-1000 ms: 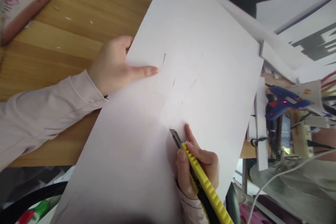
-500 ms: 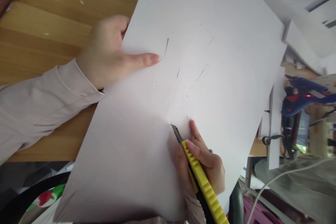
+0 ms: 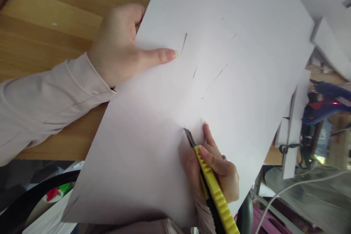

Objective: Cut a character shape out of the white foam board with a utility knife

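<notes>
A large white sheet (image 3: 246, 91) lies tilted across the middle of the view, with several short dark lines on its surface. My left hand (image 3: 120, 47) grips its left edge, thumb flat on top and the other fingers partly hidden beneath. Lower down, my right hand (image 3: 219, 172) is closed around a yellow and black utility knife (image 3: 215, 190). The knife's blade is out, and its tip touches or nearly touches the sheet near the centre.
Small white scraps lie on the wooden table (image 3: 55, 51) at the upper left. To the right are a blue glue gun (image 3: 320, 113), white strips (image 3: 292, 153) and a pale cable (image 3: 296, 182). A pink object (image 3: 263, 219) is at the lower right.
The sheet and both hands appear shifted to the right and slightly up in the view. The grips look the same, and the blade tip stays near the same part of the sheet.
</notes>
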Available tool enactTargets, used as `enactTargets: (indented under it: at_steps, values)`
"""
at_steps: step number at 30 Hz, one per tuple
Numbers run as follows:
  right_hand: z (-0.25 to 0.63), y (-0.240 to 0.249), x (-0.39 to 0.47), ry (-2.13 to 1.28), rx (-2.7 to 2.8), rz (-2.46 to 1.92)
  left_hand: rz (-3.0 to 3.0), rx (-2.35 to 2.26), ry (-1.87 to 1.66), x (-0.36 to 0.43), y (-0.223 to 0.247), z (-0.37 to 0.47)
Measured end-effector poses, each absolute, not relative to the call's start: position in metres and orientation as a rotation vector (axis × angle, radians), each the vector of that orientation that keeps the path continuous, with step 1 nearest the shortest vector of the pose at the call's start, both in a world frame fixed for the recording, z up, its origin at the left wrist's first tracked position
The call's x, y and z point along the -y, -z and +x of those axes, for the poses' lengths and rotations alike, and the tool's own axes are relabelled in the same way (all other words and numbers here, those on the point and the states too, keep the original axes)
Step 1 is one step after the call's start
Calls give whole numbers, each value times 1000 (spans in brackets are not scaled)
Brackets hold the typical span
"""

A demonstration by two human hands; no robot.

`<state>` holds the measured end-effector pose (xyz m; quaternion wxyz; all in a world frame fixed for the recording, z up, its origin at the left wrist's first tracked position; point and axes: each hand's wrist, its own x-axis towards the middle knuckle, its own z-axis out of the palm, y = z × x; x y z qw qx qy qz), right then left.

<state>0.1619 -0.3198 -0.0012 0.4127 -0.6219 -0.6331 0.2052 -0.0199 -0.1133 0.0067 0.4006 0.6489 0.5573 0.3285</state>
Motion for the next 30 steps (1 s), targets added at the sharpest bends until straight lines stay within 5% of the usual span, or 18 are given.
enactTargets:
  at_steps: [30]
  values:
    - [164, 0, 348, -480, 1660, -1590, 1753, -1454, -788, 114, -8, -20]
